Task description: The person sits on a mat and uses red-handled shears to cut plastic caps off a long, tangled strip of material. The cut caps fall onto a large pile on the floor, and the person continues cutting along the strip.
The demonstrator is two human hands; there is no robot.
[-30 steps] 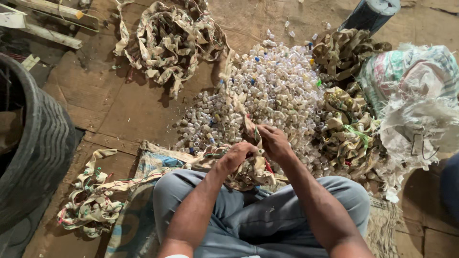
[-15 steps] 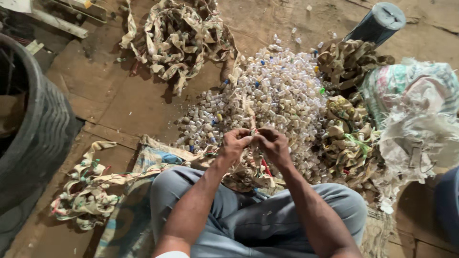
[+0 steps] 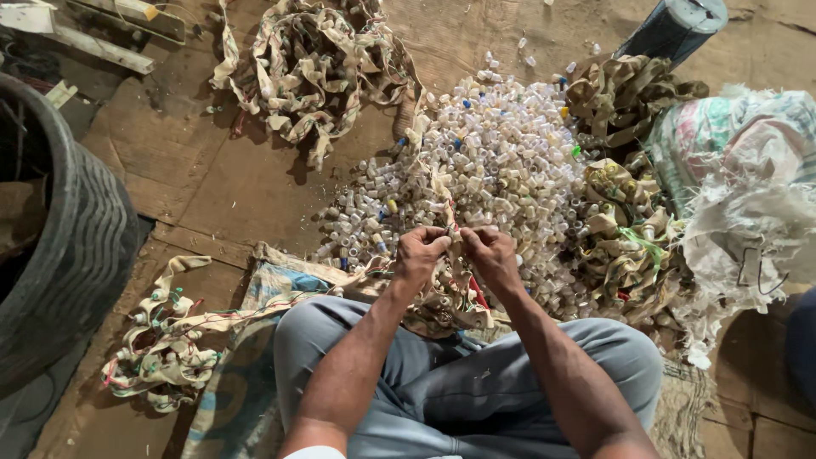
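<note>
Left hand (image 3: 421, 253), right hand (image 3: 490, 253): both pinched shut on fabric strip (image 3: 448, 223), limp, light; grip near studded caps; cap pile (image 3: 493, 161) at 12 o'clock

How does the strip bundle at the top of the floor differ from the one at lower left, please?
The top bundle is larger and heaped thick; the lower-left bundle is smaller and flatter. The lower-left bundle shows red and green threads and a tail running toward the person's lap; the top bundle looks mostly plain tan and lies apart. Both are tangled tan fabric strips on the wooden floor, out of reach of the left hand and right hand.
</note>
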